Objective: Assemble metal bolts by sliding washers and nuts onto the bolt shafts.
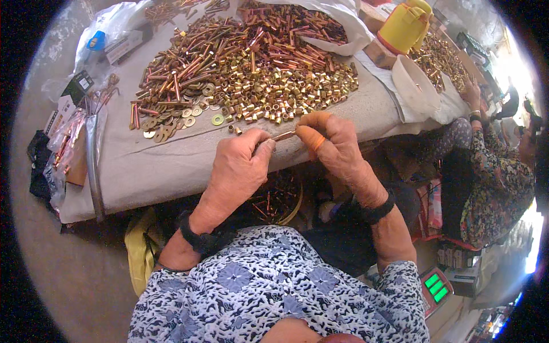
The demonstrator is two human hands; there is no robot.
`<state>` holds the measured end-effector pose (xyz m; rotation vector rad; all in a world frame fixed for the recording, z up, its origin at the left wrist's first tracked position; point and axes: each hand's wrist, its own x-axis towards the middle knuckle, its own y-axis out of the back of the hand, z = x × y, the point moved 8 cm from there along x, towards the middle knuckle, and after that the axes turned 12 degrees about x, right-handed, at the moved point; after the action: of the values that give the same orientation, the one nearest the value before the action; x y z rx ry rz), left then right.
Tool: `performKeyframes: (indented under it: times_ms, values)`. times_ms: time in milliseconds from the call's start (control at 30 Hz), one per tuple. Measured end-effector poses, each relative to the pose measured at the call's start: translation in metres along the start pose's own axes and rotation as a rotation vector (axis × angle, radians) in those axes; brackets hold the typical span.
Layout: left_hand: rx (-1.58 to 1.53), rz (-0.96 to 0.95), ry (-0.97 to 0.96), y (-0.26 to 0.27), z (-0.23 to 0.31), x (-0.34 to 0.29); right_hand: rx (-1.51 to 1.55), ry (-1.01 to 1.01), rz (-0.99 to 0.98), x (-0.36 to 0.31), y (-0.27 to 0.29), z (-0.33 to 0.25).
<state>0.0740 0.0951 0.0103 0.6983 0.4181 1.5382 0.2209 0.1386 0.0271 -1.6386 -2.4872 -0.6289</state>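
Note:
Just over the near edge of the cloth-covered table (154, 186), a slim copper-coloured bolt (284, 136) spans the gap between my hands. The thumb and forefinger of my left hand (240, 160) pinch one end. My right hand (337, 143), with orange covers on its thumb and forefinger, closes on the other end; its fingertips partly hide what sits there. Right beyond the hands lies a heap of short brass-coloured sleeves (280, 91). Flat washers (189, 121) are scattered at its left, and long bolts (286, 37) pile up behind.
A white bowl (414, 86) and a yellow plastic jug (404, 27) stand at the right. A curved metal strip (93, 166) hangs over the left edge. Below the table is a basket (297, 208) of bolts. A co-worker (497, 177) sits at right, near a green-lit scale (436, 288).

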Motion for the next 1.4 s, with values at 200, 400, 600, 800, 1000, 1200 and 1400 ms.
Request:
performKeyframes:
  times_ms: [200,400,600,800,1000,1200,1400]
  values:
    - [-0.189,-0.099,0.191,-0.004,-0.012,0.000,0.276,-0.084,-0.017,-0.001,-0.002,0.005]
    - [-0.305,-0.138,0.251,-0.004,-0.021,-0.001,0.329,-0.133,0.070,0.001,0.000,0.016]
    - [-0.273,-0.153,0.228,-0.005,-0.017,-0.003,0.283,-0.167,0.063,-0.001,-0.002,0.022]
    - [-0.204,-0.157,0.263,-0.008,-0.008,-0.003,0.010,-0.084,0.081,-0.006,-0.003,0.008]
    - [-0.298,-0.201,0.346,-0.006,-0.011,-0.009,0.225,0.154,-0.020,-0.001,-0.009,-0.006]
    - [-0.372,-0.148,0.359,-0.007,-0.013,-0.004,0.500,-0.014,0.055,0.006,0.013,0.004]
    - [-0.368,-0.130,0.314,-0.007,-0.013,-0.001,0.038,0.304,0.074,0.001,0.000,-0.007]
